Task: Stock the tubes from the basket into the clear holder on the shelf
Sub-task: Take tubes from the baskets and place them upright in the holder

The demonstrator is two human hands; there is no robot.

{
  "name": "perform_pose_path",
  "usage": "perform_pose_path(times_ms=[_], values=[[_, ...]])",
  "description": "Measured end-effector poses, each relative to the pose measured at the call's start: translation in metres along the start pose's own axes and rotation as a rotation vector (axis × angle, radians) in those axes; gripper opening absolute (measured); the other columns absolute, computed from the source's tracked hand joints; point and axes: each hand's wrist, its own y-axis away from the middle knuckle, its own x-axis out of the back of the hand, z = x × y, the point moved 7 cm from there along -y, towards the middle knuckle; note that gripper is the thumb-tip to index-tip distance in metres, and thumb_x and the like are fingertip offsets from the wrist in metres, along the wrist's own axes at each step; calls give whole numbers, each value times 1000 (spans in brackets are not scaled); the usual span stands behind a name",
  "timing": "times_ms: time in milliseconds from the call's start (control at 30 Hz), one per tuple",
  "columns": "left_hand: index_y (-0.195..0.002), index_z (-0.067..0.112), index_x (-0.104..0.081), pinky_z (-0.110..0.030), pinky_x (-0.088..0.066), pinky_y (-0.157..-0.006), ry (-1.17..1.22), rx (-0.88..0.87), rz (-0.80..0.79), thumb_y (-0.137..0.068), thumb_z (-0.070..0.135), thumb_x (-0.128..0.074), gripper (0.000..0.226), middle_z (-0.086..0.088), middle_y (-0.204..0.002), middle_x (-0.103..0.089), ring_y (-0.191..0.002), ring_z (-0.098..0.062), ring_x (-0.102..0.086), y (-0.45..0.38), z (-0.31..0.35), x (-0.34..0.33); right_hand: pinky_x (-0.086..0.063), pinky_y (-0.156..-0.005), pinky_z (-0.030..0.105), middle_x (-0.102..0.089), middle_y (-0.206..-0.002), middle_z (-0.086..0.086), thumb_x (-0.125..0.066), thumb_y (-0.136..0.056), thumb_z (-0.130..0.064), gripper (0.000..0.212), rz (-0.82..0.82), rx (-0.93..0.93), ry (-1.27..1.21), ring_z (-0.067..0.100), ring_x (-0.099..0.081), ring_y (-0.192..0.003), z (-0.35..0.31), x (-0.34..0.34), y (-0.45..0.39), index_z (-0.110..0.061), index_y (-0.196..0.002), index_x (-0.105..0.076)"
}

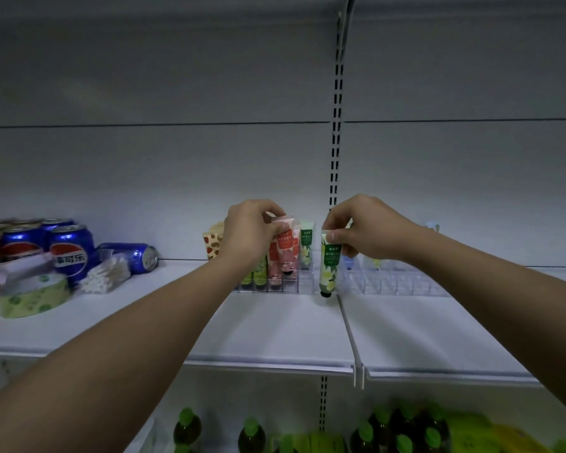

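White shelf (275,325) stretched across the view, with both bare arms reaching forward to its back edge. The left hand (249,233) curled its fingers and thumb around the top of a pink tube (283,243), which stood cap-down among other pink and green tubes in the clear holder (294,282). The right hand (363,228) pinched the flat top end of a green-and-white tube (330,266) between thumb and fingers; this tube hung upright, black cap down, at the holder's right end, just in front of it, with its cap close to the shelf. Whether the cap touched the shelf could not be told. A green tube (306,243) stood in the holder between the 2 hands. A second clear divider tray (396,279) sat to the right, behind the right wrist.

At the far left of the shelf stood blue cola cans (69,246), with 1 can lying on its side (138,253), a pack of cotton swabs (107,273) and a green patterned tissue pack (33,295). Bottles with green caps (252,433) filled the shelf below.
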Motion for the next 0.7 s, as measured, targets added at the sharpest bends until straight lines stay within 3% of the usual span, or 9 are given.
perform_pose_path(times_ms=[167, 400, 500, 633, 700], values=[[-96, 21, -74, -9, -37, -56, -61, -27, -5, -83, 20, -75, 13, 4, -87, -66, -69, -2, -55, -5, -5, -20, -59, -63, 24, -71, -80, 0, -66, -92, -20, 5, 2, -7, -4, 12, -70, -65, 9, -8, -9, -22, -88, -67], [-115, 18, -70, -27, -51, -83, -137, -6, -136, -86, 19, -71, 29, -5, -114, -69, -85, -11, -56, -3, -17, -45, -60, -65, 27, -69, -83, 0, -65, -92, -19, 4, -2, -31, 7, 14, -70, -67, 17, -12, -9, -21, -89, -66], [-122, 17, -66, -23, -47, -80, -164, -32, -123, -87, 21, -70, 35, -5, -111, -69, -83, -10, -55, -2, -14, -41, -60, -69, 30, -68, -85, 0, -64, -93, -18, 5, 17, -49, 25, 15, -69, -70, 18, -8, -8, -20, -90, -66], [-117, 26, -64, -15, -42, -71, -177, -151, -15, -92, 27, -62, 25, 10, -101, -62, -80, -3, -56, 20, 0, -23, -53, -63, 24, -67, -91, 1, -62, -94, -15, 8, 77, -71, 51, 15, -66, -70, 16, 2, -13, -13, -97, -68], [-114, 32, -61, -15, -45, -74, -152, -200, -86, -94, 30, -56, 21, 20, -97, -56, -79, 4, -55, 43, 0, -26, -53, -69, 28, -67, -96, 4, -61, -95, -15, 10, 108, -76, 70, 17, -65, -74, 13, 5, -18, -10, -100, -69]])
